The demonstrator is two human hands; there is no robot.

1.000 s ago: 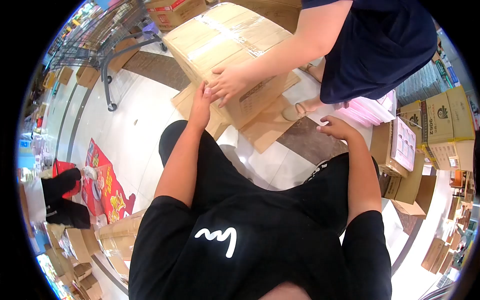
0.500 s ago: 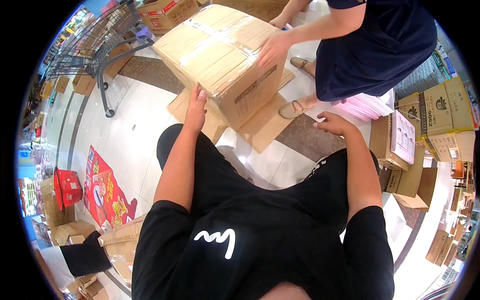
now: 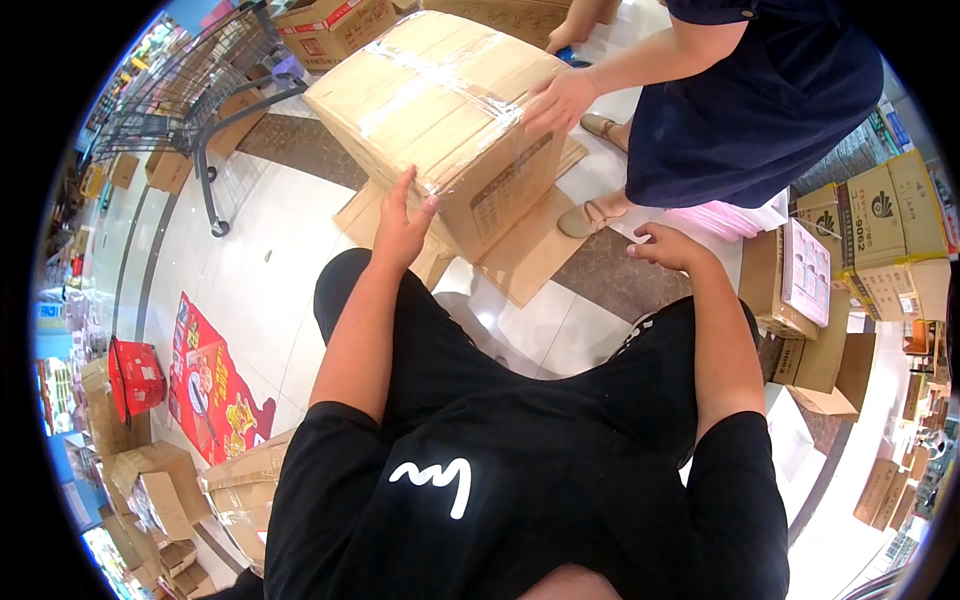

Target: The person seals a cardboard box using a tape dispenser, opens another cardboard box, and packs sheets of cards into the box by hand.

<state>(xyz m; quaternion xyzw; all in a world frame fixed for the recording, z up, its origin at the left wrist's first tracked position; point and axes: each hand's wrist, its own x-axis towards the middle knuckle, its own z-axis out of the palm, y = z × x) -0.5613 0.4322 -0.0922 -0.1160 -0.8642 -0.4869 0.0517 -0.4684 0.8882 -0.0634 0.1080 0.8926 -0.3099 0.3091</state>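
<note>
A large cardboard box [image 3: 440, 80] closed with clear shiny tape stands in front of me on flattened cardboard [image 3: 530, 265]. My left hand [image 3: 402, 230] is at the box's near corner, fingers apart; whether it touches the box I cannot tell. My right hand [image 3: 668, 247] hangs above the floor over my knee, holding nothing, fingers loosely bent and apart. Across from me, another person's hand [image 3: 560, 100] rests by the box's right edge. That person's other hand [image 3: 572, 30] holds a small blue object [image 3: 567, 54], too small to name.
A shopping cart [image 3: 190, 100] stands at the upper left. Printed cartons [image 3: 890, 225] and pink packages [image 3: 735, 215] are stacked on the right. On the left are a red basket [image 3: 138, 377], a red floor poster [image 3: 215, 385] and a taped carton [image 3: 245, 490].
My left hand has turned and shifted slightly right at the box corner. The other person's near hand has slid right, and a blue object now shows in their far hand. My right hand stays put.
</note>
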